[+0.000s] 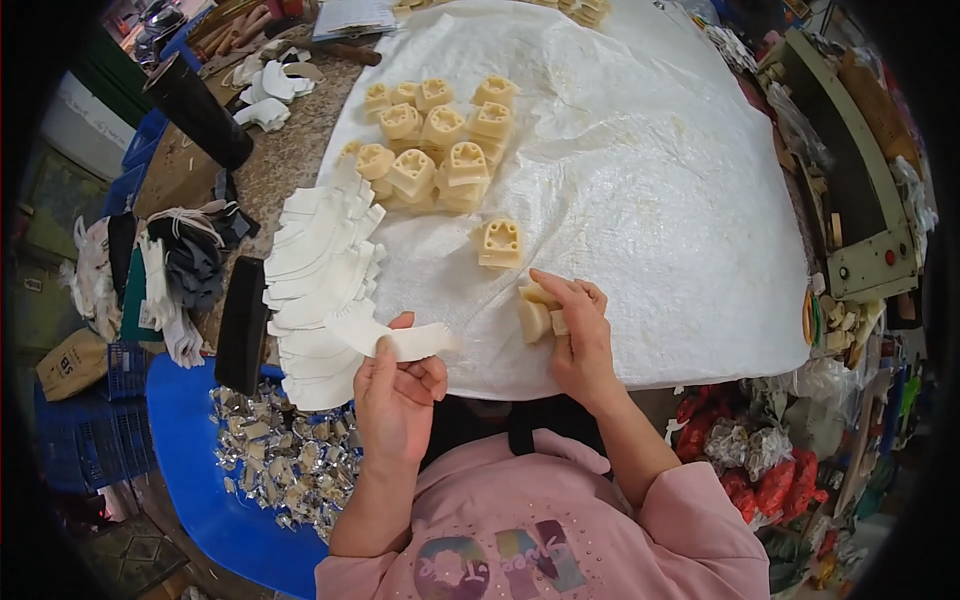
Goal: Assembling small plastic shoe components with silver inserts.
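My left hand (402, 392) pinches a curved white strip (418, 342) between thumb and fingers at the table's near edge. Beside it lies a fanned row of similar white strips (312, 260). In my right hand (585, 340) is a cream-coloured moulded block (535, 315), tilted on its side and partly hidden by the fingers. Just beyond that hand a small stack of cream blocks (501, 243) stands on the white sheet (640, 220). Farther off sits a cluster of stacked cream blocks (440, 128), each horseshoe-shaped with holes in the top.
Left of the strips stands a dark upright board (241, 325), with a blue tub (200, 500) of small shiny pieces below. A black cylinder (198, 110) and white gloves (157, 280) are farther left. A green machine (870, 190) borders the table's right side, above red bags (775, 490).
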### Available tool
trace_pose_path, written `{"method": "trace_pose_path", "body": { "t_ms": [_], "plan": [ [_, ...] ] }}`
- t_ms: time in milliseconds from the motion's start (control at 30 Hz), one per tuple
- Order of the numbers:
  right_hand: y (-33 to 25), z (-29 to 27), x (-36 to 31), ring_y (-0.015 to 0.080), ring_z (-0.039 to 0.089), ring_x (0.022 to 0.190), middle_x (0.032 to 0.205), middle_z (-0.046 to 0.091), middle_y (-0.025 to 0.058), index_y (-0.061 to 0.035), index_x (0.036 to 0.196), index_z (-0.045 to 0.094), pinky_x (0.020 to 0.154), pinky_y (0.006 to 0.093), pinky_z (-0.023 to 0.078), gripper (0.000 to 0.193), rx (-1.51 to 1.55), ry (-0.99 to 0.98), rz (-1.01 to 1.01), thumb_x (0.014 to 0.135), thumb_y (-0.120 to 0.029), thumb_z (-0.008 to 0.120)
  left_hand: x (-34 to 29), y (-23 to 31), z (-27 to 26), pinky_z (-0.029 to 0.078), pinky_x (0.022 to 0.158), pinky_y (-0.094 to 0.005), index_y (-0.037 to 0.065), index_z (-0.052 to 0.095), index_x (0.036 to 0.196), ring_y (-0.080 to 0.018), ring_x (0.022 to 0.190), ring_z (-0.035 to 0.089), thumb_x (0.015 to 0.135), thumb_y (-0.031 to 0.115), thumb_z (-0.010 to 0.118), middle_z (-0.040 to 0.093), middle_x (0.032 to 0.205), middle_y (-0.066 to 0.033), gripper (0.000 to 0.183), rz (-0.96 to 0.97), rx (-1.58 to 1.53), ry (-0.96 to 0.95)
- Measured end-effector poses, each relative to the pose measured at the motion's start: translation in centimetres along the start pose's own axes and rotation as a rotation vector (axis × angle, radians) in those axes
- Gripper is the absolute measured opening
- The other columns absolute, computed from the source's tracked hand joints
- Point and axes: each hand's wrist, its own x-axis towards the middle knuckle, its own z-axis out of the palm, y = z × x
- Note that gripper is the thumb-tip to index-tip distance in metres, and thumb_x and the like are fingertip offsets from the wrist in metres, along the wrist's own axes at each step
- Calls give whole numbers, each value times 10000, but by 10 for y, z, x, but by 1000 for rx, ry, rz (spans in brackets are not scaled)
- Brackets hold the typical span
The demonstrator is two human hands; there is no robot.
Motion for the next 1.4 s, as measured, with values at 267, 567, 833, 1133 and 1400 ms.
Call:
{"method": "trace_pose_path", "body": {
  "t_ms": [267,567,833,1133,1400],
  "plan": [
    [-9,10,5,299,562,920,1026,599,112,-40,1058,574,792,360,464,381,-58,-125,-23,687,33,623,-7,-29,10,474,819,-366,-52,528,1180,-282,958,604,994,320,361,609,1107,-192,448,302,415,-399],
    [11,-9,0,340,532,985,1109,548,169,-31,1040,582,841,395,450,320,55,-15,22,732,45,617,8,-33,16,403,971,-365,-28,601,1105,-298,1135,548,979,160,391,585,1175,-177,309,623,895,-411],
    [-1,-30,-5,279,589,860,1027,553,147,-70,1090,605,704,340,500,398,-55,-162,94,720,74,627,1,-17,4,376,651,-261,-58,504,1189,-118,791,457,996,220,405,573,1062,-109,353,151,204,-107],
    [-62,5,5,311,627,900,1022,624,163,-36,1125,536,719,357,517,395,538,62,-229,761,67,648,-18,-20,33,434,833,-294,-82,475,1227,-147,953,525,1003,194,387,568,1080,-108,366,160,-15,-146],
    [-53,18,6,301,553,918,1068,592,139,-42,1091,548,782,370,487,492,518,189,-418,642,150,612,-27,-11,24,439,995,-360,-107,390,1297,-258,1189,507,1011,177,302,451,1326,-214,413,79,-50,-368]
  ]
}}
